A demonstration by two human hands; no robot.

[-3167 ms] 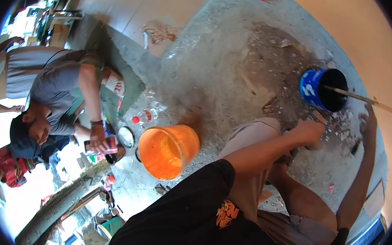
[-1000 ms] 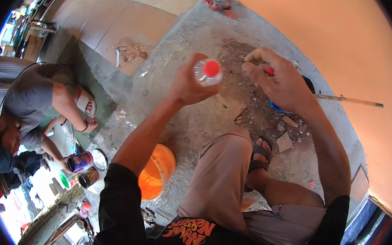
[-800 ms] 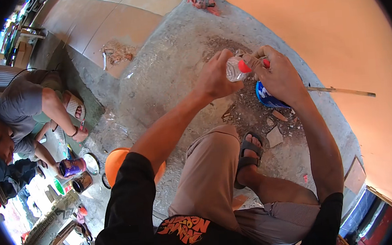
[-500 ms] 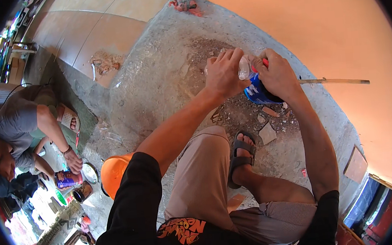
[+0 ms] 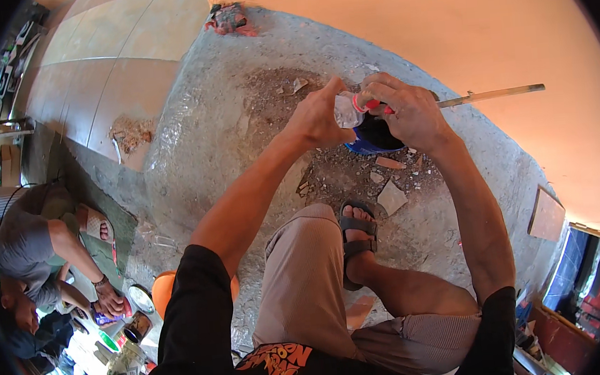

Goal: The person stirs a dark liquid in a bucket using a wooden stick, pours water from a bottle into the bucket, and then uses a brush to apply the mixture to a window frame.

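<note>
My left hand (image 5: 319,119) is wrapped round a clear plastic bottle (image 5: 347,111), tilted over toward the right. At the bottle's neck my right hand (image 5: 410,112) closes on a red piece (image 5: 372,104); my fingers partly hide it, so its exact kind does not show. Just beneath both hands stands a blue can (image 5: 365,147) with a dark inside, its far side hidden by them. A thin wooden stick (image 5: 493,95) juts out to the right from behind my right hand; whether it rests in the can I cannot tell.
Rubble and broken tile (image 5: 392,198) lie around the can, near my sandalled foot (image 5: 358,232). An orange bucket (image 5: 164,293) stands by my left sleeve. At the left another person (image 5: 33,244) crouches, a hand on a purple container. An orange wall (image 5: 442,21) rises behind.
The view has swung a little, shifting the scene left. My right hand has turned over the bottle's neck, exposing more red there and more of the can's dark inside.
</note>
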